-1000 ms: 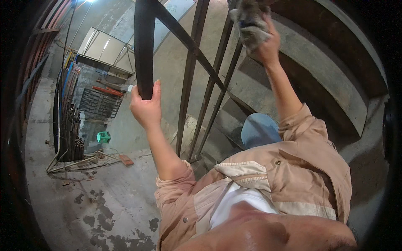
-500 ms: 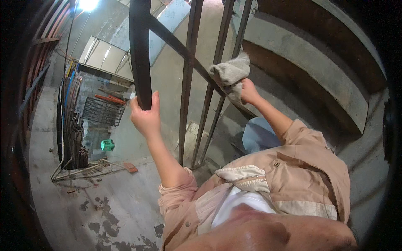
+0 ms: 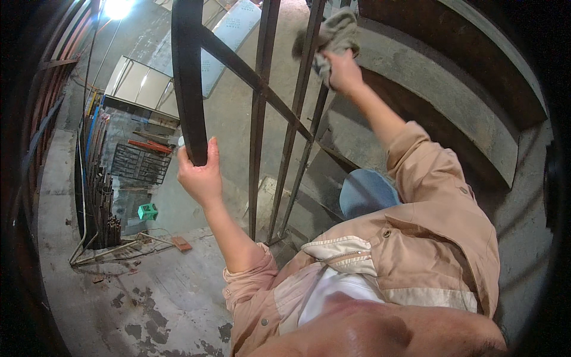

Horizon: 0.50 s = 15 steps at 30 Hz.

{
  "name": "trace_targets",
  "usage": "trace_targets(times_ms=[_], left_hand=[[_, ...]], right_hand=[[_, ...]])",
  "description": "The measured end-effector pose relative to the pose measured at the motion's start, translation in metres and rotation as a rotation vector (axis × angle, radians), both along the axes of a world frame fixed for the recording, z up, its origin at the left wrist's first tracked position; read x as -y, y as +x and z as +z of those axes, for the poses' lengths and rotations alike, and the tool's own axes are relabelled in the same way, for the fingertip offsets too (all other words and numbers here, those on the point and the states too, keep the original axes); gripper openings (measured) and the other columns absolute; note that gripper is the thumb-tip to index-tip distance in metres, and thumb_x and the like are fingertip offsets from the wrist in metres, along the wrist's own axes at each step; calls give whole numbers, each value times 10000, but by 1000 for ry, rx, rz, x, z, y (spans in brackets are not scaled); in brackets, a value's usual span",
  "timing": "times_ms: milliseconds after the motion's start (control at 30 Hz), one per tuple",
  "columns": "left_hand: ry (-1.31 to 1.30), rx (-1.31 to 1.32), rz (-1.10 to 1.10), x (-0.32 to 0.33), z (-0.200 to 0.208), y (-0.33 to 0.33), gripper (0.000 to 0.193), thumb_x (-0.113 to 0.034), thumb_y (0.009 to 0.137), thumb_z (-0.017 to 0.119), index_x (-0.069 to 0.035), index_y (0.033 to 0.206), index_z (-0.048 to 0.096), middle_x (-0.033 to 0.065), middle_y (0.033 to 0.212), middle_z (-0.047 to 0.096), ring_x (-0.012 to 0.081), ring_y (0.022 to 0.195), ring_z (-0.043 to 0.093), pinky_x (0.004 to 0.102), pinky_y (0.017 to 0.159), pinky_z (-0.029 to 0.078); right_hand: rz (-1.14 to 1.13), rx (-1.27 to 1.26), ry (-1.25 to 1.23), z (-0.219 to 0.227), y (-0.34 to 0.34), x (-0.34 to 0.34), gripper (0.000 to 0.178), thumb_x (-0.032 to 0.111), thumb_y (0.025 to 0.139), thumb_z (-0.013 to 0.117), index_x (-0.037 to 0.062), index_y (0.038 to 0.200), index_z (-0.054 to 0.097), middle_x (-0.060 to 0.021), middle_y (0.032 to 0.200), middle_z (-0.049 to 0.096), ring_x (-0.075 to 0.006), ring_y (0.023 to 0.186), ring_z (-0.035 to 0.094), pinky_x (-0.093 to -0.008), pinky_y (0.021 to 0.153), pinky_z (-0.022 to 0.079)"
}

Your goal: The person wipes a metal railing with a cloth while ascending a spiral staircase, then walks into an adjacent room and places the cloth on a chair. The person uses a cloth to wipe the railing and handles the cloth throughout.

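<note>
A dark metal handrail (image 3: 189, 71) runs down from the top of the view, and my left hand (image 3: 201, 175) is wrapped round its lower end. Below and beside it stand thin upright balusters (image 3: 260, 128), crossed by a slanting bar (image 3: 238, 63). My right hand (image 3: 344, 71) grips a crumpled grey cloth (image 3: 339, 37) and reaches up to the far right balusters. Part of the cloth lies behind one baluster and is smeared by motion; whether it touches the metal I cannot tell.
Curved concrete steps (image 3: 440, 89) rise on the right. Far below left are a green stool (image 3: 147, 211), a bundle of dark metal bars (image 3: 107, 208), a metal grille (image 3: 143, 162) and a reddish brick-like piece (image 3: 181, 243). A pale panel (image 3: 143, 86) lies beyond.
My right hand has moved up and away with the cloth, from the slanting bar toward the upper part of the balusters. My left hand keeps its hold on the handrail.
</note>
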<state>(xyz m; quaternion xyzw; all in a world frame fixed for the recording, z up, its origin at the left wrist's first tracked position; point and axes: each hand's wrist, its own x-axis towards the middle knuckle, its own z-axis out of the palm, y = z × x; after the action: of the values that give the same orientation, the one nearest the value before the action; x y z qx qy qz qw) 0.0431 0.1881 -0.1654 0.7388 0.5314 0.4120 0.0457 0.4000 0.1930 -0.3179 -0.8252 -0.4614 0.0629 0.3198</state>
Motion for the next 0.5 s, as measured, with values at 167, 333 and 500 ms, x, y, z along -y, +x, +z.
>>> trace_targets(times_ms=[167, 333, 500], left_hand=[[16, 53, -11, 4, 5, 0, 356, -310, 755, 789, -25, 822, 588, 72, 678, 621, 206, 581, 580, 336, 581, 466], [5, 9, -23, 2, 1, 3, 348, -298, 761, 786, -19, 830, 590, 76, 684, 634, 212, 585, 592, 334, 589, 473], [-14, 18, -11, 2, -6, -4, 345, -296, 763, 787, -19, 851, 601, 76, 699, 644, 216, 590, 599, 334, 598, 477]], right_hand=[[225, -113, -125, -87, -104, 58, 276, 207, 843, 602, 135, 1110, 605, -240, 1089, 597, -398, 1037, 579, -458, 891, 482], [241, -500, -222, -124, -124, 86, 400, 217, 867, 584, 116, 1253, 565, -230, 1163, 599, -396, 1074, 568, -440, 889, 465], [293, -975, 34, -98, -80, 80, 409, 222, 843, 668, 97, 1227, 602, -106, 1026, 681, -207, 943, 630, -337, 815, 504]])
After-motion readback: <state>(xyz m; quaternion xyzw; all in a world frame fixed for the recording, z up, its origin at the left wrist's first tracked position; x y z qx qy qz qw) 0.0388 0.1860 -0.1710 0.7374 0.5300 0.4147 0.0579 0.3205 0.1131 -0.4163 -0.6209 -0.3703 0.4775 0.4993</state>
